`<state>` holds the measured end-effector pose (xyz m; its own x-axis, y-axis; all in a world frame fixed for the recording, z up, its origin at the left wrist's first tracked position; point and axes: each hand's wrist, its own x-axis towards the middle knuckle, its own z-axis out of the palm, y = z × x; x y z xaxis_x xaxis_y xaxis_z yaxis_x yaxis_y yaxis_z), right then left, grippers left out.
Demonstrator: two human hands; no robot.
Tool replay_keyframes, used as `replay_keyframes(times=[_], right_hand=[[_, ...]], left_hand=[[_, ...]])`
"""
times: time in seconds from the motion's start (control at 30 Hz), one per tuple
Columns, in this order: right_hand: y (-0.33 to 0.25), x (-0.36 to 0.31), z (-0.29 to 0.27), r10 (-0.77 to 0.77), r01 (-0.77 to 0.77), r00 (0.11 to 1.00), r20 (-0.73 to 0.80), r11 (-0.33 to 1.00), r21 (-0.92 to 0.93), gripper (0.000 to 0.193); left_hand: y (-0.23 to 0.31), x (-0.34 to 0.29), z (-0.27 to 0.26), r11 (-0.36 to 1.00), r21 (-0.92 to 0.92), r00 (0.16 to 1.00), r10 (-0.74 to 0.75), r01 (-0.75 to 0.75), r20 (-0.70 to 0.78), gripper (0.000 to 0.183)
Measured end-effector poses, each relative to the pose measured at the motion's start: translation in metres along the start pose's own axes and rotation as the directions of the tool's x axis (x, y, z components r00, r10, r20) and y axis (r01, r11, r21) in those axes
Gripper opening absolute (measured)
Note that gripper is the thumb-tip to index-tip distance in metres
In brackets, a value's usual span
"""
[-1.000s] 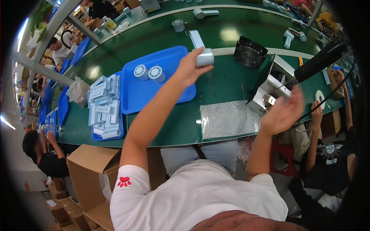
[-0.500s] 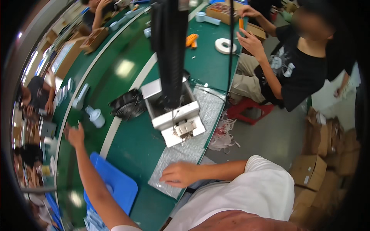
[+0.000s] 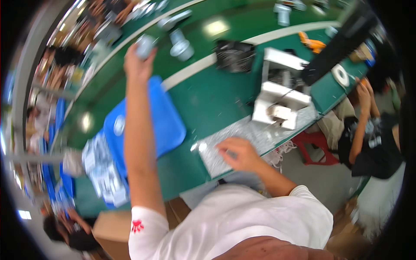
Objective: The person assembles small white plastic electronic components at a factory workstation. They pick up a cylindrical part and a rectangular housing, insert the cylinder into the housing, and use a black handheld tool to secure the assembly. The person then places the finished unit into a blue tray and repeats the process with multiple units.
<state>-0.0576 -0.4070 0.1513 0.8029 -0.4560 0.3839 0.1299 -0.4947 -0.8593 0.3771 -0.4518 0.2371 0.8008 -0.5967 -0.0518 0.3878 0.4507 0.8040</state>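
Note:
My left hand (image 3: 139,65) is stretched out over the green belt, its fingers closed round a light-blue piece with a rounded end (image 3: 146,47); motion blurs its details. To the right of that hand, on the belt, lies a similar light-blue piece with a round head and short handle (image 3: 181,47), and another (image 3: 174,20) lies beyond it. My right hand (image 3: 239,154) hovers at or just above the silvery bubble-wrap sheet (image 3: 212,158) by the bench's near edge, fingers loosely curved and apart, holding nothing visible. A blue tray (image 3: 169,125) sits below my left forearm.
A white-and-grey metal machine (image 3: 277,97) with a black column (image 3: 338,47) stands right of centre, beside a black fan (image 3: 235,55). Light-blue pieces (image 3: 104,169) are piled left of the tray. Orange pieces (image 3: 312,42) and a white tape roll (image 3: 340,76) lie near a co-worker (image 3: 368,143).
The head view has swung left. My left hand, formerly reaching over the belt with fingers extended, now grips a light-blue piece. My right hand stays over the bubble wrap.

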Motion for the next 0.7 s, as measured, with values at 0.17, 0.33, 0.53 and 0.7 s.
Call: replay_keyframes(times=[0.17,0.33,0.53,0.7], right_hand=[[-0.002,0.003,0.002,0.054,-0.055,0.997,0.047,0.998,0.026,0.017],[-0.006,0.025,0.020,0.153,-0.161,0.984,0.096,0.983,0.086,0.017],[-0.042,0.122,0.097,-0.191,0.207,0.954,0.232,0.977,-0.048,0.034],[-0.042,0.179,0.184,-0.330,0.350,0.935,0.132,0.789,-0.505,0.058]], left_hand=[[-0.016,-0.197,0.020,0.879,-0.354,0.926,-0.208,0.318,0.314,0.037],[-0.043,-0.349,-0.057,0.933,-0.128,0.890,-0.272,0.338,0.367,0.031],[-0.047,-0.395,-0.120,0.814,0.537,0.966,0.258,-0.221,0.006,0.020],[-0.047,-0.399,-0.145,0.699,0.611,0.879,0.477,-0.372,-0.011,0.020]])
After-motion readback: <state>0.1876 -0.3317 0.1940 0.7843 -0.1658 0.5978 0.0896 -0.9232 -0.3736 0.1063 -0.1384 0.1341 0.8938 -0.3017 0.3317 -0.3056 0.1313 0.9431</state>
